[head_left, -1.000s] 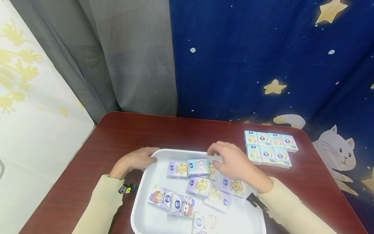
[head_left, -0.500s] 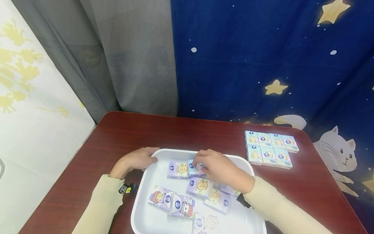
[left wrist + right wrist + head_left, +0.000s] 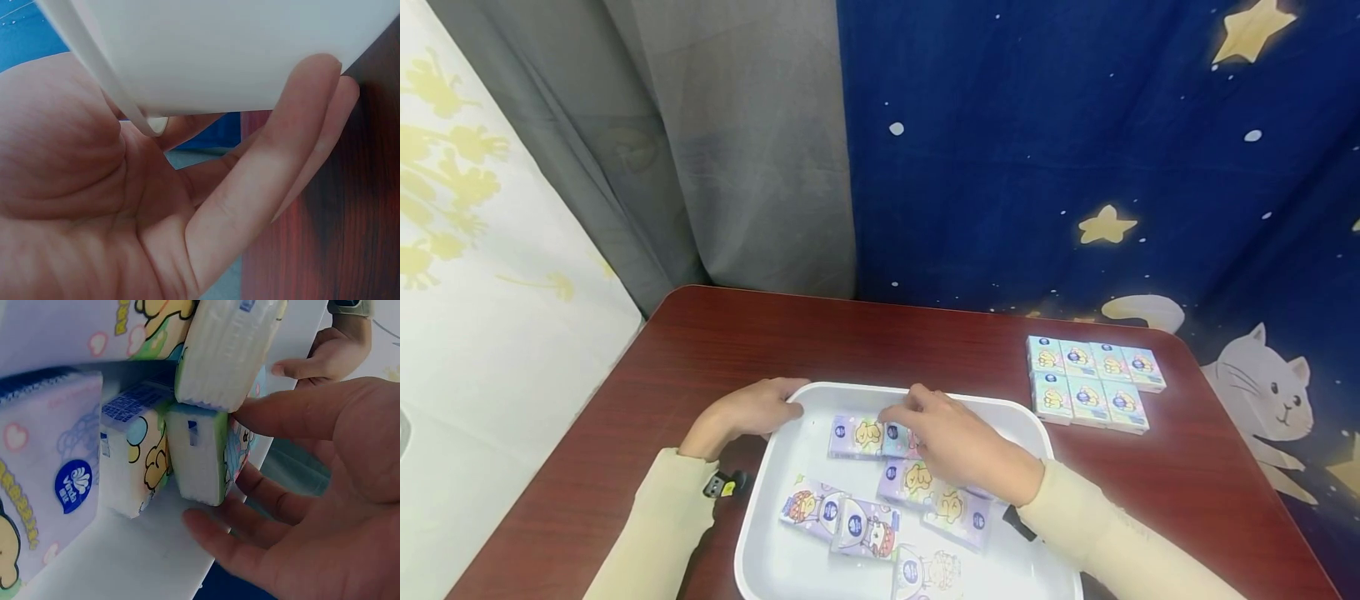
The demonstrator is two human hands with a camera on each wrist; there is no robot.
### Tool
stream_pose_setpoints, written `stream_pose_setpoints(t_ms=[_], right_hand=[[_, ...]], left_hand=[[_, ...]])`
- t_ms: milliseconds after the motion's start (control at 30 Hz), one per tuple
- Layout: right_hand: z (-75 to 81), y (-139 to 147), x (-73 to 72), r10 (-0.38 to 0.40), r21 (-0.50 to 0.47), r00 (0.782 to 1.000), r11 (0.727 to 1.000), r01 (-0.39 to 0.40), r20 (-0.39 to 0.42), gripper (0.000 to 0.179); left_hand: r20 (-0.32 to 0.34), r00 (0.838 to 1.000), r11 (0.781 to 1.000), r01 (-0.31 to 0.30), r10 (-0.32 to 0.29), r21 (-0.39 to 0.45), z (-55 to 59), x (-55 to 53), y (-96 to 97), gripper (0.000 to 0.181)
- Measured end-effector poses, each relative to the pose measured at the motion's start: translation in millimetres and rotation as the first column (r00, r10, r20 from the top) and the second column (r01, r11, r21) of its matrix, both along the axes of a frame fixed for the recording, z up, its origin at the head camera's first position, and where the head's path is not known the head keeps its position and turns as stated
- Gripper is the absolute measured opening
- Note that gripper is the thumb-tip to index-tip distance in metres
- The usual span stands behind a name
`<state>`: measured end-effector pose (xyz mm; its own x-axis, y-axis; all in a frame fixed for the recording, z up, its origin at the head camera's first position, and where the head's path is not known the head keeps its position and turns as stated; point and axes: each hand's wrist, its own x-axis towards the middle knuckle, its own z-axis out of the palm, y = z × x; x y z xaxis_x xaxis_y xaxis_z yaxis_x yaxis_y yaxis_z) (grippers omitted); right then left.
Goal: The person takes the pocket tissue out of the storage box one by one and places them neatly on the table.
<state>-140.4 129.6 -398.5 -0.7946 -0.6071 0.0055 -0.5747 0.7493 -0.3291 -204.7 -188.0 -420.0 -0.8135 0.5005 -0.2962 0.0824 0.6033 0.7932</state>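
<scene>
A white plastic tray point(image 3: 1037, 542) holds several tissue packs. My left hand point(image 3: 752, 414) grips the tray's far left corner, its fingers along the outer wall point(image 3: 206, 56) in the left wrist view. Over the tray's far side, my right hand point(image 3: 962, 437) holds a light-blue tissue pack point(image 3: 895, 442), thumb and fingers at its edges. The right wrist view shows that blue pack point(image 3: 197, 453) by the thumb tip, pressed close to neighbouring packs. A purple pack with a yellow puppy point(image 3: 856, 437) lies just left of it. The hand hides part of the blue pack.
Several light-blue tissue packs point(image 3: 1088, 397) stand in two tidy rows on the red-brown table point(image 3: 820, 333), right of the tray. Purple packs with red-hatted figures point(image 3: 867, 528) lie loosely in the tray's near half. Curtains point(image 3: 985, 167) hang behind the table.
My right hand has moved left from the tray's far right side onto the light-blue pack, its fingers closing about it. The left hand has stayed at the tray corner.
</scene>
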Motion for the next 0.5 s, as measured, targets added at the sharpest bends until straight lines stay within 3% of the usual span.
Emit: stream_pose_setpoints(t_ms=[500], right_hand=[[0.2,6.5,2.0,-0.046,-0.010,0.997,0.999,0.046,0.054,0.057]], left_hand=[[0.000,1.000,1.000,-0.005,0.005,0.001,-1.0,0.4,-0.1,0.039]])
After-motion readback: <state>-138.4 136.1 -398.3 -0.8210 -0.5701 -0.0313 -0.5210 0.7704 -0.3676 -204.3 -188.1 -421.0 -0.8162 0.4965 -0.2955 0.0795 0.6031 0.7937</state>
